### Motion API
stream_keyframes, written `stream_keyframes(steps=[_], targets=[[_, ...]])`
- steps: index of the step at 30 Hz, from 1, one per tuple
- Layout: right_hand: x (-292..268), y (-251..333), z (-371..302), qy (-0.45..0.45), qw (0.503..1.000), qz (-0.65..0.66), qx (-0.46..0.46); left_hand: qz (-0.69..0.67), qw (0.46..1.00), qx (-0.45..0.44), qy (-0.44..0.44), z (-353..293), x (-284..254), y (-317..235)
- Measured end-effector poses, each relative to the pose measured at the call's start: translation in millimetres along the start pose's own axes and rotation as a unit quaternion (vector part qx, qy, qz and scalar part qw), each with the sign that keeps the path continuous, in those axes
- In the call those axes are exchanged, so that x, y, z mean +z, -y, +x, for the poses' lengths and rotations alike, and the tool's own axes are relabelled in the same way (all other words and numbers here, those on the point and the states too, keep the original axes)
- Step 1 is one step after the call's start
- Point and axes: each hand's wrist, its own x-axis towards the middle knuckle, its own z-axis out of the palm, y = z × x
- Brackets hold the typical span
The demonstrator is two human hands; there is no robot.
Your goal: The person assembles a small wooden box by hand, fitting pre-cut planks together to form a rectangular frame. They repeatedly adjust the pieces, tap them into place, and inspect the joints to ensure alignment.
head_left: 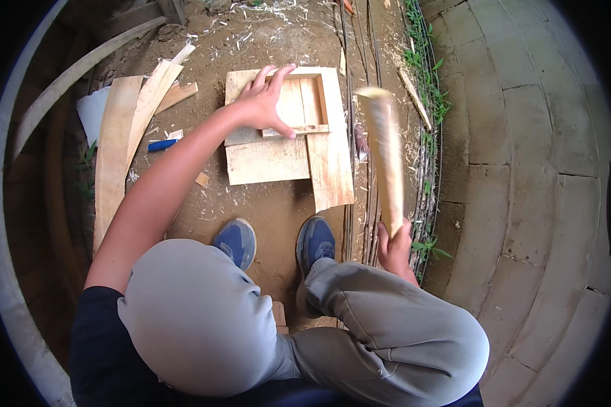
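Note:
A small rectangular wooden frame [324, 102] of thin strips lies on pale boards, just ahead of my feet. My left hand [261, 105] spans its left side, fingers reaching the far edge and thumb pressed at the near strip. Under the frame are a wide board [268, 163] and a longer board [330, 173] with a ragged near end. In my right hand [395, 249], closed round its lower end, is a wooden stick [385, 156], raised at the right and blurred. The stick is apart from the frame.
Long wood planks [117, 142] and a blue-handled tool [161, 145] lie at the left. Thin dark rods [349, 230] run along the right, beside green plants [436, 102] and a block wall [523, 163]. Shavings litter the dirt floor. My shoes [236, 243] stand close to the boards.

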Motion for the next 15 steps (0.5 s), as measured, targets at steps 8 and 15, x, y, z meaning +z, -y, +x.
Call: stream_keyframes(steps=[8, 15], targets=[[-5, -29, 14, 0.094, 0.985, -0.143, 0.033, -0.006, 0.999, 0.031, -0.005, 7, 2, 1], [-51, 31, 102, -0.023, 0.990, -0.082, -0.110, 0.024, 0.997, 0.055, -0.044, 4, 7, 9]])
